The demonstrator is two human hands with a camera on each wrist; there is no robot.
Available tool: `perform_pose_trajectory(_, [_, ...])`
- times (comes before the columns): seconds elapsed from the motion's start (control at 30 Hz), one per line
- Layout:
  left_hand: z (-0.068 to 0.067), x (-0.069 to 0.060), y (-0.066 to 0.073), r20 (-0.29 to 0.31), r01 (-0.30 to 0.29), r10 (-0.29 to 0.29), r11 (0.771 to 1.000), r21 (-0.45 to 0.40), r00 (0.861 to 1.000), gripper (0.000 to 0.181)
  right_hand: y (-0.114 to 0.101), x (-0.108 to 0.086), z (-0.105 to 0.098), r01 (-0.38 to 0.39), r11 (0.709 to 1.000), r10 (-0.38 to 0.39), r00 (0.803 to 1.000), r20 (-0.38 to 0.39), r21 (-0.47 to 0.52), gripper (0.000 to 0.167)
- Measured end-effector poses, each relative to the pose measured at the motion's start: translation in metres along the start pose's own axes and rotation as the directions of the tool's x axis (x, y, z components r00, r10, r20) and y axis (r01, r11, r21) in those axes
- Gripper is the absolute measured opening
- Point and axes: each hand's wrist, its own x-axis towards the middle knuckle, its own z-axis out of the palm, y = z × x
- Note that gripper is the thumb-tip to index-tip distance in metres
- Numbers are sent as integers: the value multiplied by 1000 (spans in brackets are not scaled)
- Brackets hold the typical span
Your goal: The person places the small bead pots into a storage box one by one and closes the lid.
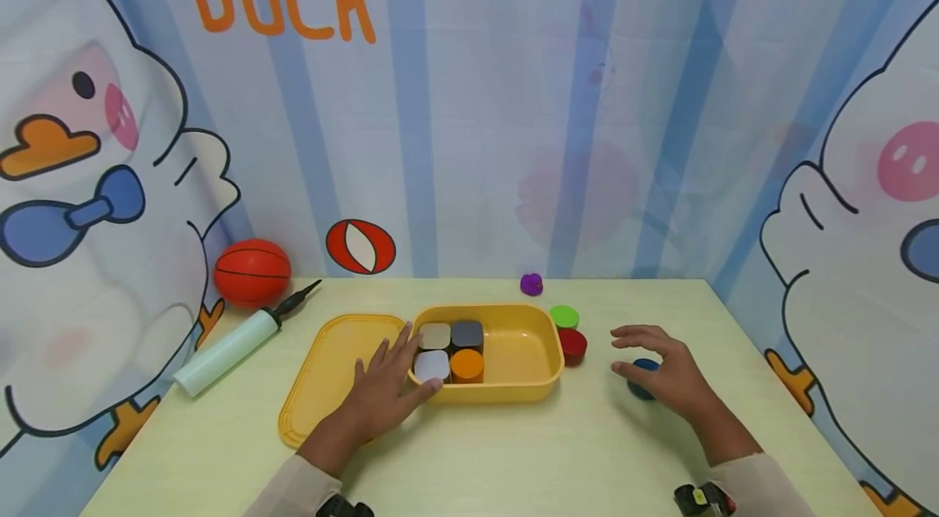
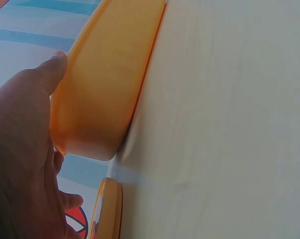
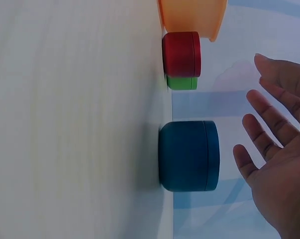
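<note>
On the table stands a yellow-orange rectangular box (image 1: 521,394), with a beige, a dark grey, a pale lilac and an orange canister (image 1: 467,367) grouped in its left half. My left hand (image 1: 385,391) rests at the box's left end, thumb and fingers spread along the rim. To the right, my right hand (image 1: 671,374) hovers over a dark blue lidded canister (image 3: 188,156), fingers apart and holding nothing. The right wrist view shows a gap between hand and canister. A red canister (image 1: 572,346) and a green canister (image 1: 564,316) stand beside the box's right end.
A yellow lid (image 1: 315,386) lies left of the box, partly under my left arm. Farther left are a pale green hand pump (image 1: 229,354) and a red ball (image 1: 253,272). A small purple object (image 1: 531,284) sits at the table's back edge, before a printed curtain.
</note>
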Motion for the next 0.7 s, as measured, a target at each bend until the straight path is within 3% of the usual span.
perform_pose_trajectory(0.7, [1,1,-2,-1,1,-1,1000,-4,1000,89,28,-22,-24,-76,997,77,994,83,-11,38])
